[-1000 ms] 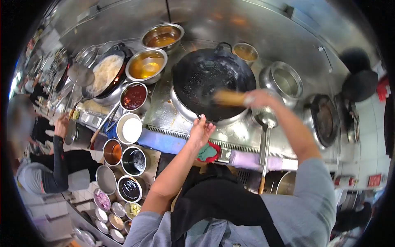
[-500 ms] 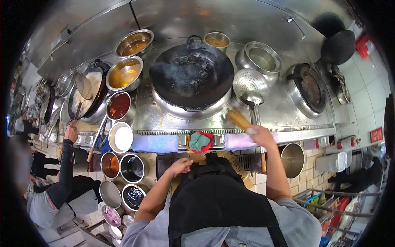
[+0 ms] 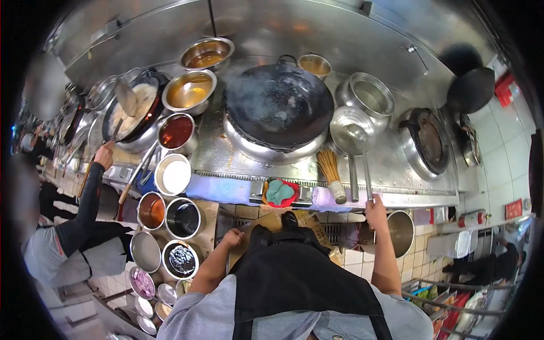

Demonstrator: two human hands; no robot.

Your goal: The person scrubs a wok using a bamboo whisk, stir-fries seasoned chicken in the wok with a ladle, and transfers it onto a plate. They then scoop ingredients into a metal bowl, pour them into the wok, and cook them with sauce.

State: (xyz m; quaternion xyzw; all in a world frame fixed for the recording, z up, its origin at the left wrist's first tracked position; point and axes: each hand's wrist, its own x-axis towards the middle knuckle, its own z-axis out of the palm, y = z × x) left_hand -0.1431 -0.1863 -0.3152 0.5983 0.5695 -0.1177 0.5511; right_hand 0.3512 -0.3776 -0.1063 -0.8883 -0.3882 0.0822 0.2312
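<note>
My right hand is closed round the long handle of a metal ladle, at the front edge of the stove. The ladle's bowl end overlaps a perforated strainer, whose own handle lies alongside. Left of these handles, a bamboo wok brush rests on the stove with its bound end toward me. A large black wok sits on the burner ring, smoking. My left hand hangs low in front of the stove, fingers curled, with nothing visible in it.
Bowls of amber liquid and a pot of red sauce stand left of the wok. A lidless metal pot stands right. Folded cloths lie along the front edge. A co-worker's hand works at another wok.
My right hand has let go of the bamboo brush, now lying on the stove, and has taken the ladle's handle. My left hand has dropped slightly. The camera view has shifted.
</note>
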